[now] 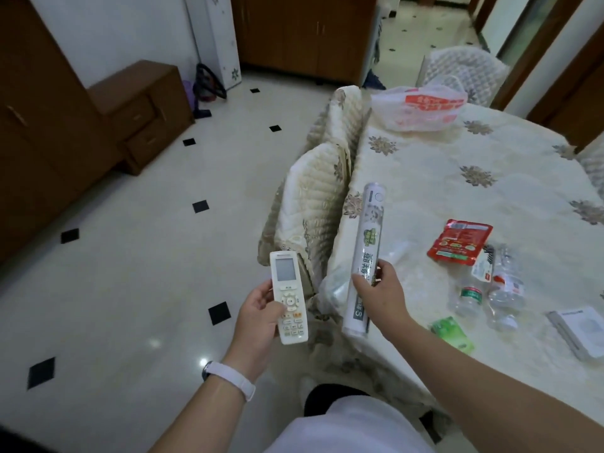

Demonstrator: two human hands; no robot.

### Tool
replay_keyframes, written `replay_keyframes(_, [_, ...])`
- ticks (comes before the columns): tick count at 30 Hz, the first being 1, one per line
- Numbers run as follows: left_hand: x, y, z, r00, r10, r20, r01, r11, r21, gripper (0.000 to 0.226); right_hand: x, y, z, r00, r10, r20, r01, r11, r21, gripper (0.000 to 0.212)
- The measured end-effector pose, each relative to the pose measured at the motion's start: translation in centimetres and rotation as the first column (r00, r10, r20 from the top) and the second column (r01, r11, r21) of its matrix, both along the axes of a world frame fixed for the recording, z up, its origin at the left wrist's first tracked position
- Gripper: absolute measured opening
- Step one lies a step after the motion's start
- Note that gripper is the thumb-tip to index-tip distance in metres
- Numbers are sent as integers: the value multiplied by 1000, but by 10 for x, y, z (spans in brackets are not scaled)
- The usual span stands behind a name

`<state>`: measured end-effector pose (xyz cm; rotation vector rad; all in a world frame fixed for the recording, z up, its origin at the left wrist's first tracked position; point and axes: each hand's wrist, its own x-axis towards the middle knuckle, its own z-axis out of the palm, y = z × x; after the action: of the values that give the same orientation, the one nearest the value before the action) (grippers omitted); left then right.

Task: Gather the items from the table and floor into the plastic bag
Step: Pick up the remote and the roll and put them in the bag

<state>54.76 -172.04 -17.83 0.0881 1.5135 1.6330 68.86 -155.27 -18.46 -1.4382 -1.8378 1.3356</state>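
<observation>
While the left hand (261, 313) grips a white push-button remote control (289, 297), fingers clamped round its lower half above the tiled floor (130, 256), the right hand (380, 299) holds a long white printed roll (365, 256) — fingers closed on its middle — over the quilted cream tabletop (457, 191). At the far edge lies a white-and-red plastic bag (421, 107); a red foil pouch (457, 241) and clear plastic bottles (503, 286) lie near the right hand.
</observation>
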Motion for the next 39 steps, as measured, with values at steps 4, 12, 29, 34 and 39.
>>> replay_keyframes(4, [-26, 12, -4, 1000, 22, 17, -22, 1000, -8, 52, -32, 8, -8, 997, 82, 1, -81, 997, -14, 37])
replay_keyframes(12, [-97, 31, 15, 995, 100, -23, -102, 993, -56, 56, -124, 39, 7, 968, 224, -118, -238, 963, -127, 43])
replay_keyframes(29, [-319, -5, 3, 954, 299, -36, -299, 954, 0, 41, -369, 8, 22, 891, 401, -213, -443, 870, -216, 33])
replay_keyframes(34, [-422, -18, 2, 966, 256, -39, -256, 967, 21, 43, -460, -11, 40, 913, 364, -185, -394, 904, -167, 36])
replay_keyframes(39, [-506, -5, 6, 979, 193, -65, -190, 981, 45, 41, -520, -10, 57, 907, 294, -302, -353, 922, -161, 36])
